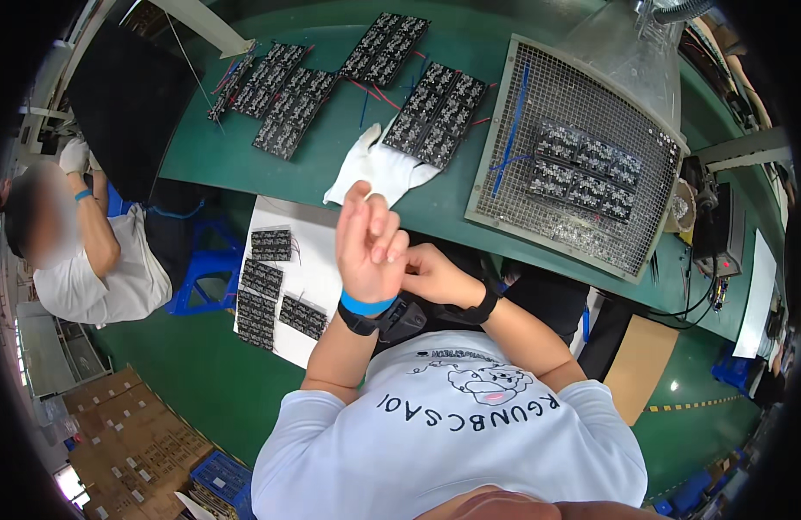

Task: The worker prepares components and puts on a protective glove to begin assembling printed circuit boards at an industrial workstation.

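Observation:
My left hand is raised palm up in front of the bench, its fingers loosely bent and apart, with nothing in it. A blue wristband circles that wrist, above a black strap with a small device. Against the side of the left hand, my right hand has its fingers bent in; whatever its fingertips pinch is hidden behind the left wrist. Just beyond my hands a white glove lies crumpled at the bench edge, partly under a black circuit board panel.
More board panels with red and blue wires lie on the green bench. A framed metal grid carries another panel at right. Lower left, a white board holds several panels. A co-worker sits at far left by a blue stool.

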A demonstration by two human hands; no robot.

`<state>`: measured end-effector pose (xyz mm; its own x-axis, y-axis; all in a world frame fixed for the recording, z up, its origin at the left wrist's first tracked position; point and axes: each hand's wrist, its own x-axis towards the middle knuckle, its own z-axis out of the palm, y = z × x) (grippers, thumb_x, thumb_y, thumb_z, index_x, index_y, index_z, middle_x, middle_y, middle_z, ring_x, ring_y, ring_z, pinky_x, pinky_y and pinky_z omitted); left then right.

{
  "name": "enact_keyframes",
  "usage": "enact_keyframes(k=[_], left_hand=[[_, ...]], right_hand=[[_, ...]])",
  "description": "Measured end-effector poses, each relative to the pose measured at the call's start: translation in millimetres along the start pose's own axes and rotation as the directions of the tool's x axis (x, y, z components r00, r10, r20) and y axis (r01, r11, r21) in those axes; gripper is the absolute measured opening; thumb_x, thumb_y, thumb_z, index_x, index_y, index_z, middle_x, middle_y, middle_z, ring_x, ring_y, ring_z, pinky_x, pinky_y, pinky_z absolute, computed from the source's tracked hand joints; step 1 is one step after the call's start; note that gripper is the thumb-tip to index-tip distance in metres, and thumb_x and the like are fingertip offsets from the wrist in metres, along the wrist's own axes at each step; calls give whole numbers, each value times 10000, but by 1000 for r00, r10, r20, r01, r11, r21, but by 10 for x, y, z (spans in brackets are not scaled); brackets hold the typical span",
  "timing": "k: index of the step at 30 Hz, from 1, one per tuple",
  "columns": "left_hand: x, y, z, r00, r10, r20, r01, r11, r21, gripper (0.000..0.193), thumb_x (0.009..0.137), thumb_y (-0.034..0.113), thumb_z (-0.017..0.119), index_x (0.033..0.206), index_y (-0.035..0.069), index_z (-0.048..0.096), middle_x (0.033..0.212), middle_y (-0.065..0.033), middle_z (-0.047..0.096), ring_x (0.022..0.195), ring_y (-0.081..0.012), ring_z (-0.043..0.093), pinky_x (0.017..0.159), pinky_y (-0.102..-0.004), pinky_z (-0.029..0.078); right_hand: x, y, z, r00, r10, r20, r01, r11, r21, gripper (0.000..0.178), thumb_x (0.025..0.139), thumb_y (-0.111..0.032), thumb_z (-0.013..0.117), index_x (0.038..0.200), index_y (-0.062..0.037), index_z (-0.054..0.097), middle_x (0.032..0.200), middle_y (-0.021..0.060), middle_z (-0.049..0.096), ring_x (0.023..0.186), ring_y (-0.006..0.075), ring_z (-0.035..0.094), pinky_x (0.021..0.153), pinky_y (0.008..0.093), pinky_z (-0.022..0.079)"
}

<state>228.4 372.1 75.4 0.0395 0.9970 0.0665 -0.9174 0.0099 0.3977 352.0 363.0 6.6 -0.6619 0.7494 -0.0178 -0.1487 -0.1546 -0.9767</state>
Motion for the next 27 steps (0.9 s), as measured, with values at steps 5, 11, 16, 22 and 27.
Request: enact_keyframes(k=[5, 11, 16, 22, 27], left_hand=[[19, 284, -133, 961, 269, -65, -239, 924, 298, 203, 1059, 174, 442, 1206, 44, 496, 775, 12, 415, 584, -50, 349, 521, -210, 348], [-135, 300, -487, 844, 474, -250, -97, 593, 799, 249, 994, 67, 551, 1232, 8, 509, 790, 16, 527, 637, -42, 455, 583, -207, 399], [-269, 221, -580, 885, 262, -385, 117, 676, 728, 292, 1015, 123, 524, 1275, -4, 560, 677, 55, 455, 532, -13, 369, 462, -188, 284], [-179, 329, -407, 942, 36, -334, 183, 778, 601, 385, 1026, 124, 440, 1373, -33, 501, 548, 61, 322, 443, -27, 247, 405, -211, 195], [28, 441, -317, 976, 188, -113, -77, 778, 623, 406, 1005, 73, 459, 1394, -41, 479, 709, 8, 544, 575, -50, 483, 465, -197, 360]], right_hand=[[-63, -226, -69, 968, -215, -126, 183, 956, -227, 167, 860, -66, 707, 1017, -12, 694, 865, 84, 702, 772, 179, 681, 710, 303, 532], [31, -645, 89, 899, -413, -143, 277, 793, -543, 230, 818, -55, 740, 1039, -25, 687, 979, 105, 666, 721, 220, 663, 643, 320, 544], [440, -730, 201, 841, -495, -221, 142, 594, -792, 269, 823, -80, 715, 1065, -19, 613, 952, 125, 606, 714, 320, 651, 624, 397, 542], [664, -626, 52, 853, -433, -290, 79, 658, -749, 153, 841, -42, 665, 973, 18, 615, 884, 173, 628, 737, 368, 657, 631, 412, 535], [743, -1026, 17, 737, -568, -366, 351, 784, -512, 123, 878, 28, 650, 999, 33, 629, 883, 113, 666, 821, 176, 708, 690, 276, 578]])
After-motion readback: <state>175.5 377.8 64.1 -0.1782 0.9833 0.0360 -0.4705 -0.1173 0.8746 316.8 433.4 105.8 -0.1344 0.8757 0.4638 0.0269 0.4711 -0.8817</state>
